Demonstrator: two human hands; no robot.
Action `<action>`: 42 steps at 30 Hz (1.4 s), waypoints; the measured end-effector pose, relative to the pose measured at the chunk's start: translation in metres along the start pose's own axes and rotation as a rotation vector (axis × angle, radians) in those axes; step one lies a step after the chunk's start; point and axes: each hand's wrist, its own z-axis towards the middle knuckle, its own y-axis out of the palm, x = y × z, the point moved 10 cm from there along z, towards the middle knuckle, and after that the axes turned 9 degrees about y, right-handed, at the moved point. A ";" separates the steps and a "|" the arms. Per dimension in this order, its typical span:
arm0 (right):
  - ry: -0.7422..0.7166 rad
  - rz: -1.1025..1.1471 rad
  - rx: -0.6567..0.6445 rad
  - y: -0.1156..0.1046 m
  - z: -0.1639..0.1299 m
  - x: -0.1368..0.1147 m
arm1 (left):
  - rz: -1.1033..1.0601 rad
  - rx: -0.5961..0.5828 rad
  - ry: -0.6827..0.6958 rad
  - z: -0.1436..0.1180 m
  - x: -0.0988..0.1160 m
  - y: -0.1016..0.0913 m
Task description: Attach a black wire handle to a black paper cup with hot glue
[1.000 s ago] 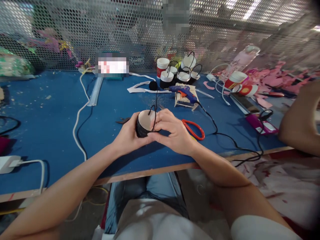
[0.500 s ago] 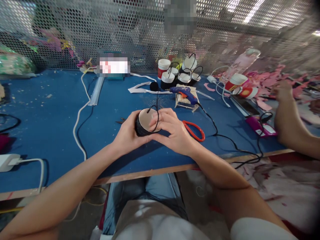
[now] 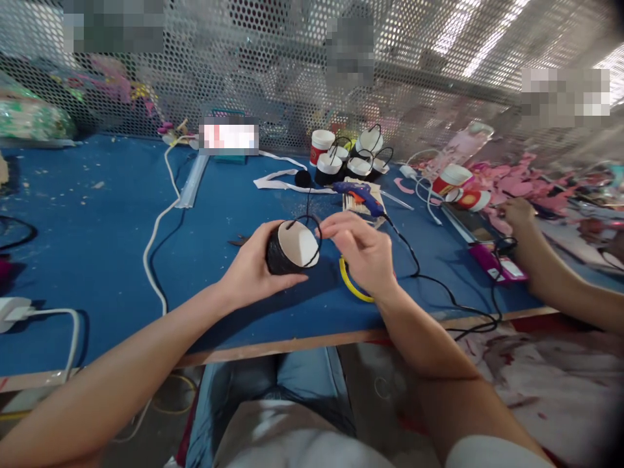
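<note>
A paper cup (image 3: 285, 253) wrapped in black, with a white inside, is tilted toward me above the table. My left hand (image 3: 251, 266) is wrapped around its left side, thumb below the rim. A black cord handle (image 3: 306, 218) arches over the cup mouth. At the right side of that loop, the fingertips of my right hand (image 3: 363, 250) are pinched on the cord. Beneath my right hand shows a curved yellow tool handle (image 3: 353, 286). Dark tool tips (image 3: 238, 241) lie left of the cup. A small black ball (image 3: 303, 179) lies behind it.
Several black-wrapped cups (image 3: 329, 168) with cord handles stand at the back. A blue glue gun (image 3: 358, 194) rests on a small wooden rack, its cable running right. White cables cross the left. At right, another person's hand (image 3: 519, 214) is near pink pieces (image 3: 521, 182).
My right hand has drawn back from the cup's mouth to the right and pinches the cord loop. The loop now stands more rounded. The person's hand at right has moved left.
</note>
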 end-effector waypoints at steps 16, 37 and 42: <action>0.114 -0.242 -0.243 0.030 -0.002 0.017 | -0.089 -0.329 0.027 -0.008 0.007 0.032; 0.230 -0.143 -0.206 0.030 0.001 0.029 | 0.029 -0.352 -0.002 -0.009 0.002 0.033; 0.293 -0.110 -0.195 0.031 0.001 0.041 | -0.014 -0.303 -0.084 -0.007 -0.003 0.029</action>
